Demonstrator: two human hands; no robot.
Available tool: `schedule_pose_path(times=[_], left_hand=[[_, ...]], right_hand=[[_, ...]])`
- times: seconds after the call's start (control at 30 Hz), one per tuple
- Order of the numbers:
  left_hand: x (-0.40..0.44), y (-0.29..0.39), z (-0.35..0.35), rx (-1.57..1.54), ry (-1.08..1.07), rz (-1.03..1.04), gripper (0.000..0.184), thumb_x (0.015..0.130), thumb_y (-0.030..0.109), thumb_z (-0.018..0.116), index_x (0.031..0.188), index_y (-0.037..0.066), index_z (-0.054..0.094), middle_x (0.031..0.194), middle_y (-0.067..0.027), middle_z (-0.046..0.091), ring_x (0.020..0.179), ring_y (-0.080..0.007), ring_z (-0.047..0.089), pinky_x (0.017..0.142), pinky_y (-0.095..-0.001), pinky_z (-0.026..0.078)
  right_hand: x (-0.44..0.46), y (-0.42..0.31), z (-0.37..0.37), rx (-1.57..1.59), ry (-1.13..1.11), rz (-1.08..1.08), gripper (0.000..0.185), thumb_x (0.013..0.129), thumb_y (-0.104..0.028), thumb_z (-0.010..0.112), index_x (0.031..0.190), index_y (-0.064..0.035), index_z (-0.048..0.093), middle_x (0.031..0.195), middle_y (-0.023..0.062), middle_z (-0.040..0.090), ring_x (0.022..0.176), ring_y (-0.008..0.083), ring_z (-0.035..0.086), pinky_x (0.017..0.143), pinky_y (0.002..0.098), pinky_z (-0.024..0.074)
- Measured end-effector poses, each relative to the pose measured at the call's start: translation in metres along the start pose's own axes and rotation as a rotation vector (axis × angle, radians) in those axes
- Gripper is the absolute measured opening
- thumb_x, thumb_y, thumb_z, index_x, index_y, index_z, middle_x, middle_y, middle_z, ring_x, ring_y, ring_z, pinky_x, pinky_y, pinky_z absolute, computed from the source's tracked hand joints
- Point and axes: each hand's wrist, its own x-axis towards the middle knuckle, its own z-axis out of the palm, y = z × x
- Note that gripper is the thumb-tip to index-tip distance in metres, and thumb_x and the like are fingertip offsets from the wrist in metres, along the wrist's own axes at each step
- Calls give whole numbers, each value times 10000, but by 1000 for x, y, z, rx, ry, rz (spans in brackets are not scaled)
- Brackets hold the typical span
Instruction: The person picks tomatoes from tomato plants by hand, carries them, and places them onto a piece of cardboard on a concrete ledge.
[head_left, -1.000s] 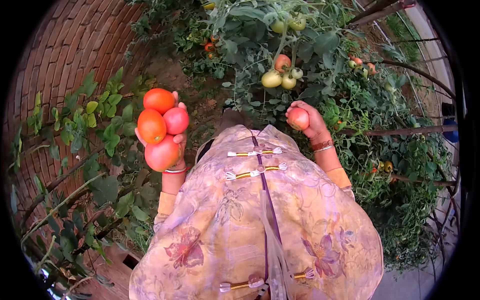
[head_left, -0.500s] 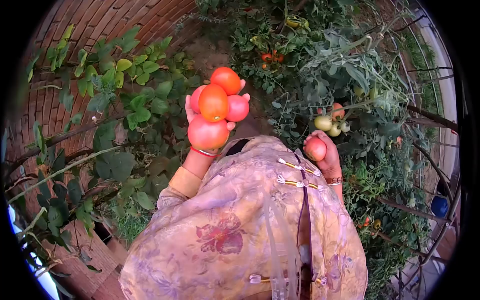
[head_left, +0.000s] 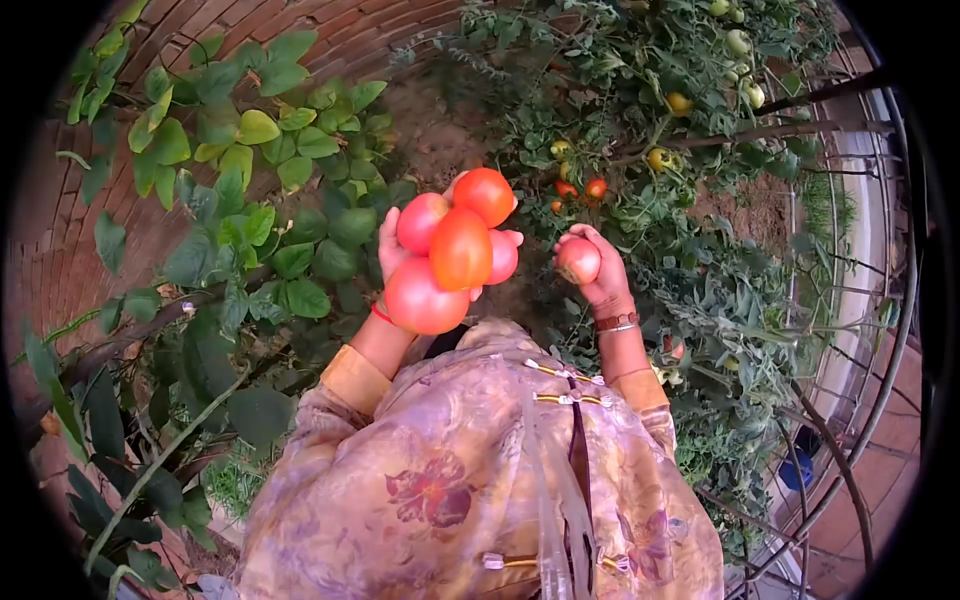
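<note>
Several ripe tomatoes rest in a pile on my left hand (head_left: 391, 248), its fingers curled up around their sides. An orange-red tomato (head_left: 461, 249) lies on top of the pile, with a large pink tomato (head_left: 427, 296) nearest the wrist and a red tomato (head_left: 484, 197) at the far end. The palm beneath is hidden. To the right, apart from the pile, my right hand (head_left: 606, 284) is closed around a single pinkish tomato (head_left: 578, 261). A brown band circles that wrist.
Tomato plants (head_left: 640, 130) with green, yellow and red fruit (head_left: 596, 188) fill the right side. Broad-leaved vines (head_left: 290, 150) grow at the left before a brick wall (head_left: 330, 40). Bare soil (head_left: 430, 125) runs between. Metal rails (head_left: 890, 400) curve along the right, near a blue object (head_left: 796, 469).
My right hand has moved up and left with its tomato, away from the hanging fruit cluster and closer to the pile. My left hand appears slightly lower and further right, still holding the tomatoes.
</note>
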Motion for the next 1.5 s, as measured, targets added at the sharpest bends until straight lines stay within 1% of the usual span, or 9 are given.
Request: schedule_pose_path(times=[0.1,0.17,0.47,0.83,0.9,1.07,1.13,1.3,1.5], left_hand=[[-1,21,-7,42,-14,19,948,790,747,479,1518,200,216,1448,-382,277,1189,-542,489,671,-502,611],[0,29,-7,2,-61,108,1189,773,614,674,1518,44,-56,1467,-399,185,1149,-506,541,769,-566,585],[5,42,-37,-189,143,284,1234,739,621,715,1518,43,-48,1440,-381,250,1144,-508,539,815,-575,580],[48,54,-69,112,550,559,937,821,757,498,1452,88,321,1281,-255,488,830,-396,612,383,-379,531],[64,55,-75,394,777,699,825,871,695,478,1441,113,349,1298,-231,495,956,-376,596,550,-426,553],[74,69,-92,479,834,722,801,881,675,481,1435,110,360,1307,-223,496,968,-379,595,596,-436,549],[78,72,-97,495,853,726,791,885,667,483,1433,109,364,1311,-220,496,973,-381,595,614,-440,547],[85,80,-103,517,871,730,767,895,647,486,1427,106,375,1320,-213,496,985,-384,594,661,-449,543],[90,83,-103,518,873,732,739,907,623,491,1421,102,388,1331,-205,497,1000,-387,592,716,-461,538]], right_hand=[[53,-14,10,-77,26,3,254,980,-226,506,1071,-1,581,974,168,676,909,304,660,821,421,559],[85,-23,13,-149,70,2,252,968,-214,522,1071,6,590,968,167,686,908,284,664,835,393,554],[265,-70,5,-452,285,-29,243,954,-216,516,1092,-35,601,981,136,684,889,256,667,788,372,558],[484,-111,-92,-746,651,-159,243,927,-218,543,1093,-52,604,966,109,665,806,252,653,702,407,553],[503,-108,-100,-773,724,-158,272,925,-239,541,1118,-54,592,976,105,665,816,259,653,706,412,550],[511,-112,-76,-707,695,-176,288,935,-220,529,1189,-92,570,1124,94,606,890,249,617,724,434,548],[521,-114,-78,-634,397,-400,262,942,-195,563,1186,-102,580,1154,85,600,906,233,624,708,413,557],[555,-132,-109,-360,266,-296,174,912,-232,644,1057,-137,627,962,13,673,825,184,649,655,330,550],[563,-143,-142,-346,292,-260,265,912,-241,644,1144,-122,596,1009,17,662,835,194,638,681,344,539]])
